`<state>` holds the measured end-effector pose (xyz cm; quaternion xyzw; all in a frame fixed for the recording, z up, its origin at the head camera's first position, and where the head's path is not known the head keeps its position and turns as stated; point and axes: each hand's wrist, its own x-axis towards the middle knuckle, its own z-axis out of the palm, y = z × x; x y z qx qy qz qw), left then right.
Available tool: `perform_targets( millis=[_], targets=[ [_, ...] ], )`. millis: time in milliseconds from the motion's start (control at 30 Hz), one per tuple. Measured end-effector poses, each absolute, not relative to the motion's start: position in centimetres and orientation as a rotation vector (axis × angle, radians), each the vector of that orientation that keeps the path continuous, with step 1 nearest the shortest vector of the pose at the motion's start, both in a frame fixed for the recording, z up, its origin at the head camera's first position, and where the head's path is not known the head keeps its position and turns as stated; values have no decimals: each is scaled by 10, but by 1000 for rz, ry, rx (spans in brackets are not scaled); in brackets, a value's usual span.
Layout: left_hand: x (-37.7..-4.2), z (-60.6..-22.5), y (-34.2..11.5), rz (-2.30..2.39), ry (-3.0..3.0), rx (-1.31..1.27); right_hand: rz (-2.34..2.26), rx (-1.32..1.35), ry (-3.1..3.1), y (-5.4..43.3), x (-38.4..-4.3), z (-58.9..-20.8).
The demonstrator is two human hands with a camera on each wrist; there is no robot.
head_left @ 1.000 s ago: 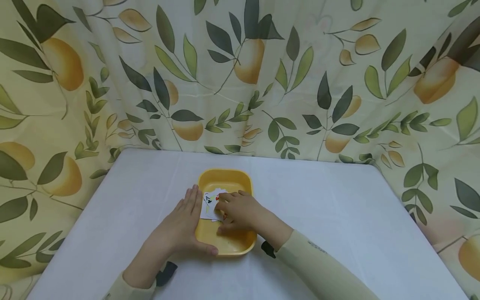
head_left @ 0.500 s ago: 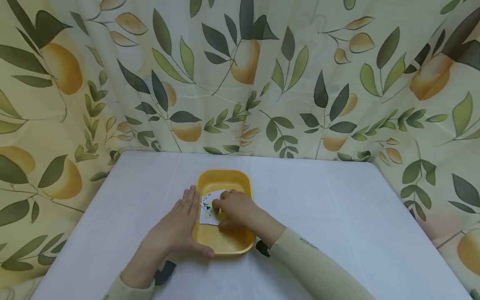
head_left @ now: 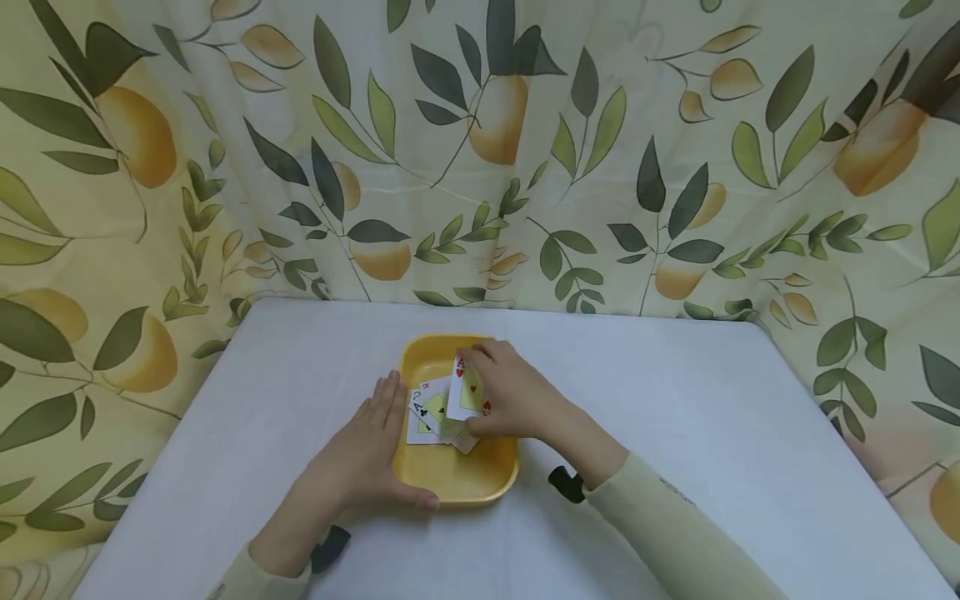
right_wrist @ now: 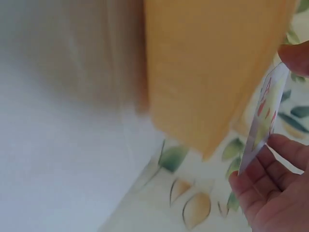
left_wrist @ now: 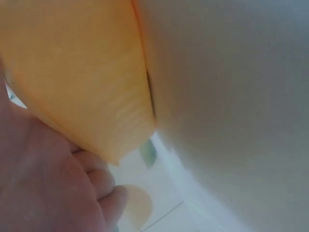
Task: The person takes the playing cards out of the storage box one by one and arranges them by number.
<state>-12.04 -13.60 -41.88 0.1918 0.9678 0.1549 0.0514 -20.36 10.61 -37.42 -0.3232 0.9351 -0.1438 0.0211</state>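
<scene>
My right hand (head_left: 517,390) pinches a playing card (head_left: 467,386), an ace of hearts, between thumb and fingertips. It is raised over the yellow tray (head_left: 468,492); in the right wrist view the card (right_wrist: 264,116) stands tilted beside the tray wall (right_wrist: 212,72). Below it, several white playing cards (head_left: 431,408) lie fanned and overlapping in the tray, an ace of clubs among them. Along the tray's left side lies my left hand (head_left: 360,454), fingers straight at the rim and thumb stretched along the front corner. The left wrist view has its palm (left_wrist: 48,179) against the tray's outer wall (left_wrist: 82,72).
The tray stands on a table with a white cloth (head_left: 637,400). Behind and at both sides hangs a curtain (head_left: 465,167) with fruit and leaf print. A dark strap piece (head_left: 566,483) shows at my right wrist, another (head_left: 330,548) at my left.
My right hand has picked the ace of hearts off the cards and lifted it up and to the right. The cards beneath now show more spread out. My left hand keeps its place at the tray.
</scene>
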Motion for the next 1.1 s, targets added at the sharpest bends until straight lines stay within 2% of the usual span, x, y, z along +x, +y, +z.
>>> perform_targets(
  millis=[200, 533, 1100],
  targets=[
    [-121, -425, -134, 479, 2976, 606, -443, -905, 2972, 144, -213, -360],
    [-118, -420, -129, 534, 2946, 574, -415, -822, 2970, 186, -229, -362],
    [-120, -422, -132, 527, 2942, 571, -290, -859, 2950, 187, -272, -373]
  ],
)
